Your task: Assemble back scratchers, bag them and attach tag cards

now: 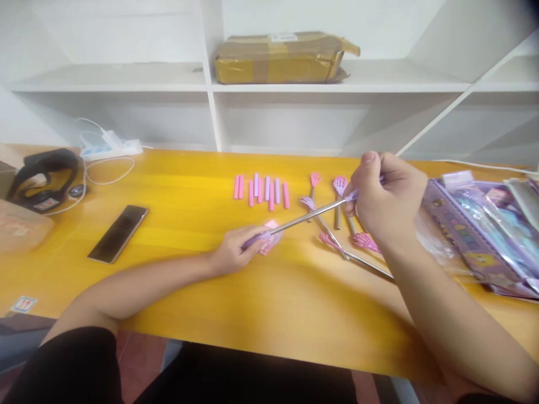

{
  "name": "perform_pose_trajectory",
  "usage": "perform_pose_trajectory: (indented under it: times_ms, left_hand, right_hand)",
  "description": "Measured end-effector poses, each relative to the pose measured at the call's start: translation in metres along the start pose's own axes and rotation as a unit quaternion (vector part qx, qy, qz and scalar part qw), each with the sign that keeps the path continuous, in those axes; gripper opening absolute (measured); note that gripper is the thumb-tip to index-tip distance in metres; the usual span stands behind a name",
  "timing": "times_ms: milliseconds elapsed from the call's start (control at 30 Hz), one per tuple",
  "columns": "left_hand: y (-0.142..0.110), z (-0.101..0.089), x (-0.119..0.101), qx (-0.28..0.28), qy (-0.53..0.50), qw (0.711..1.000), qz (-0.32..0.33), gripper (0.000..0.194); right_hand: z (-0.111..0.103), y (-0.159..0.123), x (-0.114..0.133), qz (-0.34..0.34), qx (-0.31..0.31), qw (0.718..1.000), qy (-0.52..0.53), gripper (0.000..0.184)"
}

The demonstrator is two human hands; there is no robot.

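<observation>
A back scratcher [309, 215] with a metal rod and purple ends slants upward between my two hands. My left hand [232, 251] is closed around its purple handle. Above and to the right, my right hand [389, 193] grips the other purple end, with its tip hidden in the fist. A small pink printed card [273, 238] shows beside my left fingers. Under and around the rod lie several more scratchers with claw heads, among them a pink one [315, 179], a purple one [340, 185] and a darker pink one [365, 241]. Several loose pink and purple handles [271, 196] lie farther back.
A purple box [457, 238] filled with plastic packets stands at the right. On the left are a black phone [118, 234], a black head strap [46, 179] and a power strip [112, 147] with white cables. A taped carton [280, 59] sits on the white shelf.
</observation>
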State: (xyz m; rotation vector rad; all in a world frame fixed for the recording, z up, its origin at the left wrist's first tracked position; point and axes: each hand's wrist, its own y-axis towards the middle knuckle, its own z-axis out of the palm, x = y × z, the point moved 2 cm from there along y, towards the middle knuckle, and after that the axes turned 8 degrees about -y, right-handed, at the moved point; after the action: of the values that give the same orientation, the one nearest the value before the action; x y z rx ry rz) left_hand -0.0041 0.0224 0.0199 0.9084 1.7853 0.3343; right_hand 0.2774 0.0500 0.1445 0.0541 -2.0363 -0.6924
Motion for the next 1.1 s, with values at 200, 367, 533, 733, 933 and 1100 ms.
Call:
perform_pose_trajectory:
  times_ms: [200,367,533,733,933,1100]
  left_hand:
    - [0.001,0.0,-0.002,0.0,-0.007,1.0,-0.009,0.029]
    - [-0.001,0.0,-0.001,0.008,-0.007,0.999,-0.038,0.03]
    - [-0.002,0.0,0.0,0.011,0.001,0.999,-0.047,0.032]
    - [-0.001,0.0,-0.003,0.003,0.005,1.0,-0.031,0.028]
    - [-0.001,-0.001,-0.002,0.002,-0.001,0.999,-0.05,0.027]
    - [0.0,-0.001,0.0,-0.003,-0.017,0.998,-0.06,0.027]
  right_hand:
    - [0.002,-0.001,0.002,0.013,-0.006,1.0,-0.002,0.051]
    - [0.005,0.002,0.004,0.026,0.008,0.999,-0.02,0.051]
    - [0.006,0.003,0.001,0.007,0.0,0.999,-0.048,0.051]
    - [0.008,0.003,-0.002,0.017,0.007,0.998,-0.06,0.046]
    - [0.012,0.003,-0.004,0.028,0.011,0.998,-0.05,0.049]
    - [0.013,0.001,-0.007,0.016,0.005,0.998,-0.061,0.054]
